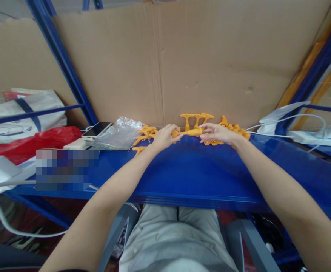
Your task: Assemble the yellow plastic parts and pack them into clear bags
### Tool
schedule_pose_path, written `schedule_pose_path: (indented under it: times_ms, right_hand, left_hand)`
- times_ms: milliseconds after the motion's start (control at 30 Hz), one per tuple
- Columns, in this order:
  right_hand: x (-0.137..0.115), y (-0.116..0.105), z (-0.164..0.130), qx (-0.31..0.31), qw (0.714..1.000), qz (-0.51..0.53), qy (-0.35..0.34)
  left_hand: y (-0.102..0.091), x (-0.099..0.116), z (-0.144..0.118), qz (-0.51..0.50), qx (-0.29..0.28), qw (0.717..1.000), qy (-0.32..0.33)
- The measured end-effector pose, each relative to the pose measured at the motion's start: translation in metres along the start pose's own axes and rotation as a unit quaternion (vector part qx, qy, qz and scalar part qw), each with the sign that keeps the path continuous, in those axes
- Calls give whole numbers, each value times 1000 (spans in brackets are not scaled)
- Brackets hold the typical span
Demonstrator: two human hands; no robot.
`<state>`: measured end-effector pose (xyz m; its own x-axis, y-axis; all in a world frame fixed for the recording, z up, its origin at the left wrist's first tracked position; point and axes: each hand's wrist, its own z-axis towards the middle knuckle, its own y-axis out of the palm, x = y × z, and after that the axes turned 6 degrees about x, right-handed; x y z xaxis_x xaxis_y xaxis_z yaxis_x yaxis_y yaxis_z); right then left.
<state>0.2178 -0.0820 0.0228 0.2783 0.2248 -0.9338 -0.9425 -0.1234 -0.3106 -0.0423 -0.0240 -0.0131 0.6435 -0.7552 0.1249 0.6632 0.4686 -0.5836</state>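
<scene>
In the head view, my left hand (164,136) is closed on the left end of a yellow-orange plastic piece with a cylindrical shaft (193,132). My right hand (216,133) has its fingers and thumb around the right end of that same piece, just above the blue shelf. Behind my hands, several yellow-orange T-shaped pieces (197,118) stand against the cardboard. Beside my left wrist lie more yellow-orange pieces (146,133), with small metal rings or chains on some. A cluster of yellow-orange parts (240,130) sits beyond my right hand, partly covered by it.
The blue metal shelf (182,173) spans the front, with a cardboard sheet (210,56) upright behind it. At left lie clear plastic bags (120,134), a phone (97,129) and a red bag (40,141). White cables (284,118) and a power strip (315,138) are at right.
</scene>
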Motion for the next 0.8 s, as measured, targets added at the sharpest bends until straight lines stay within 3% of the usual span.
schedule_pose_path:
  times_ms: [233, 500, 800]
  right_hand:
    - [-8, 6, -4, 22, 999, -36, -14]
    - [-8, 14, -3, 29, 1000, -1, -8]
    - [-1, 28, 4, 80, 994, 35, 62]
  left_hand:
    - [-2, 4, 0, -10, 8, 1000, 1]
    - [-1, 4, -2, -3, 7, 1000, -1]
    - [-2, 6, -2, 20, 13, 1000, 10]
